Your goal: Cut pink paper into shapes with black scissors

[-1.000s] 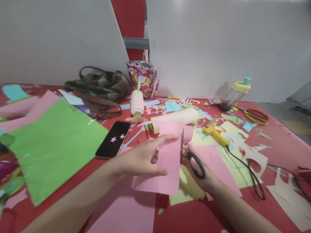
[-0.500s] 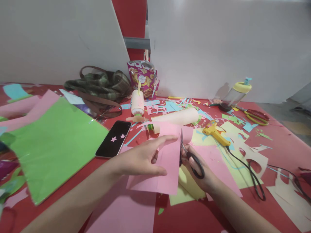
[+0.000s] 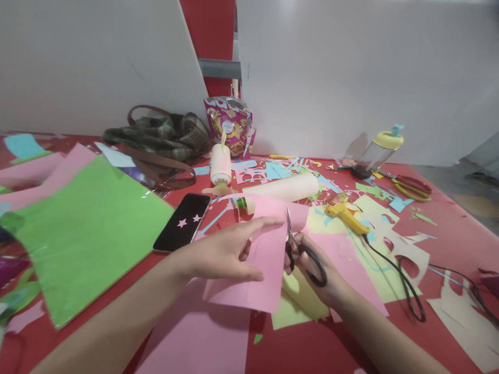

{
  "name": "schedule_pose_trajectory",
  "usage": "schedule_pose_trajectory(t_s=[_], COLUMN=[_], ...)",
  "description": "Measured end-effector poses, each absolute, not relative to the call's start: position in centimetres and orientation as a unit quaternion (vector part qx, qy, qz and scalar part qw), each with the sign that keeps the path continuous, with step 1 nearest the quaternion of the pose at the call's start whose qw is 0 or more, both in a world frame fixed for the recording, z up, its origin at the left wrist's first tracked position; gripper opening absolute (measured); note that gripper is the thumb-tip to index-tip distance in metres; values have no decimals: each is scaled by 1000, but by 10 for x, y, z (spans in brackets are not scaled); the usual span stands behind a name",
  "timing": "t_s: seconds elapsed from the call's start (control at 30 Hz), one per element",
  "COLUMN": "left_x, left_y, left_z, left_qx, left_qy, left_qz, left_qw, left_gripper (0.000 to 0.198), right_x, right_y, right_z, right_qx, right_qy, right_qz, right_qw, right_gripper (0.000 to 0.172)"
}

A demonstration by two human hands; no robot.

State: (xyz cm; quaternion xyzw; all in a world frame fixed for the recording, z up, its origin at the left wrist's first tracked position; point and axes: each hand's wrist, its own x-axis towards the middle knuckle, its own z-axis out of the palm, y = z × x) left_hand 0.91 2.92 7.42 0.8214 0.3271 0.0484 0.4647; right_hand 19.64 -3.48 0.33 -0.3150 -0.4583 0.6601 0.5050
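Observation:
My left hand (image 3: 230, 249) holds a sheet of pink paper (image 3: 268, 265), its thumb and forefinger lying along the near face and the other fingers curled and partly hidden. Black-handled scissors (image 3: 312, 265) are in my right hand (image 3: 323, 280), fingers through the loops. Their blades (image 3: 289, 223) stand upright at the paper's right edge, slightly parted. Left of the paper lies a black phone (image 3: 177, 228) with two small pink paper stars (image 3: 182, 223) on its screen. Beneath the hands, another pink sheet (image 3: 202, 343) and yellow-green paper (image 3: 300, 296) rest on the red table.
To the right is a yellow glue gun (image 3: 349, 218) with a black cord (image 3: 405, 280). A white paper roll (image 3: 284, 186), a glue bottle (image 3: 221, 163) and a snack bag (image 3: 230, 124) stand or lie behind. Green sheets (image 3: 97, 234) cover the left; pliers (image 3: 413, 186) lie far right.
The pink paper and my left hand have shifted slightly left. The scissors have moved a little left too, and their handle loops are spread further apart.

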Motion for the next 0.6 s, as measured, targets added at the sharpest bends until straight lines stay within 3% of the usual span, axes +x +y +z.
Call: schedule_pose_trajectory(t_s=[0.6], left_x=[-1], left_y=[40], left_z=[75], left_qx=[831], left_qy=[311], left_qz=[10], left_qw=[461], left_gripper=[77], right_x=[197], right_y=[-35], right_z=[4], right_qx=[-338], right_qy=[-478], right_qz=[660], right_qw=[471], right_gripper=[29])
